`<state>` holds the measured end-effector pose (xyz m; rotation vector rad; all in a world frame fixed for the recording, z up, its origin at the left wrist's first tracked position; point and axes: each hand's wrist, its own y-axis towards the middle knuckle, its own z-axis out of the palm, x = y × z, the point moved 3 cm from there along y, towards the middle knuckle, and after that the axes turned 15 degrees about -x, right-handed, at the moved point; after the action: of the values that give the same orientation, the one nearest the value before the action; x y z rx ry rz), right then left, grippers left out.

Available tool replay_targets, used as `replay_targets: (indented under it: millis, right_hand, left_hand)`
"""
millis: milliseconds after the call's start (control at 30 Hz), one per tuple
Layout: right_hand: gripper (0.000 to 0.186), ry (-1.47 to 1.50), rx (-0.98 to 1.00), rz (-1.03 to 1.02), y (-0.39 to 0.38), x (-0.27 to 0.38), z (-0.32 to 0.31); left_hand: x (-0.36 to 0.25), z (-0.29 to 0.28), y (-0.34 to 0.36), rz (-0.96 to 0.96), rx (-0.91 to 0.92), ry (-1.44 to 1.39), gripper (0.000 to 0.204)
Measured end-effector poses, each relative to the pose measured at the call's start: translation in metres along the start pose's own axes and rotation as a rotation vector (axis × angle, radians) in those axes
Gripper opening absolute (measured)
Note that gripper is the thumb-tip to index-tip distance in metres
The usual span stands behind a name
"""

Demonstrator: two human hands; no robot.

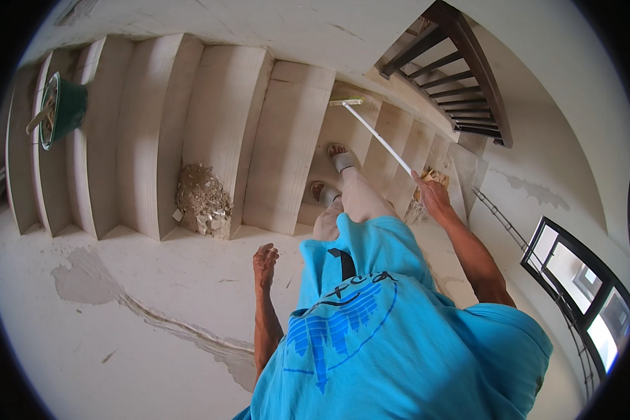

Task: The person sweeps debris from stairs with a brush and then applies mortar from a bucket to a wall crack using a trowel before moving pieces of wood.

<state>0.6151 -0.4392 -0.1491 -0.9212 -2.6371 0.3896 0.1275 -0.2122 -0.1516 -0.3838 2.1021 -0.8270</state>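
My right hand (pixel 432 192) is closed round the end of a long white handle. It belongs to a broom (pixel 379 142), whose narrow pale head with a yellow-green edge (pixel 346 102) rests on a step near the stair's far side. Close to the wall on my left, my left hand (pixel 264 262) hangs with its fingers curled in and nothing visible in them. My feet in grey sandals (pixel 343 161) stand on a step between the hands. A pile of broken rubble (pixel 203 201) lies on a step further left.
Pale stairs (pixel 217 105) run across the view. A green bucket (pixel 70 106) with a wooden-looking handle sticking out stands on a step at far left. More rubble (pixel 416 211) lies beside my right hand. A dark railing (pixel 469 70) and black-framed window (pixel 577 269) are at right.
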Motion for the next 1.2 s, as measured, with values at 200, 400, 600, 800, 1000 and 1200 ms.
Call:
replay_targets:
  millis: [200, 400, 600, 800, 1000, 1200]
  right_hand:
    - [0.064, -0.339, 0.052, -0.086, 0.043, -0.034, 0.023]
    - [0.037, -0.162, 0.104, 0.214, 0.041, -0.065, 0.017]
    - [0.039, -0.055, 0.122, 0.411, -0.023, -0.123, 0.034]
    - [0.039, -0.02, 0.142, 0.277, -0.018, -0.07, 0.0]
    - [0.04, 0.051, 0.052, 0.284, 0.038, -0.017, 0.023]
    - [0.043, 0.171, 0.088, 0.377, 0.057, 0.024, 0.066]
  left_hand:
    - [-0.009, -0.009, -0.003, -0.003, -0.01, 0.033, 0.042]
    - [0.008, -0.011, -0.013, -0.016, 0.012, 0.017, 0.043]
    - [0.004, -0.001, -0.01, -0.018, 0.024, 0.038, 0.041]
    - [0.001, 0.015, -0.004, 0.003, 0.07, 0.035, 0.041]
    - [-0.023, 0.01, 0.004, 0.012, 0.053, 0.054, 0.041]
    - [-0.018, 0.004, 0.002, -0.002, 0.034, 0.052, 0.042]
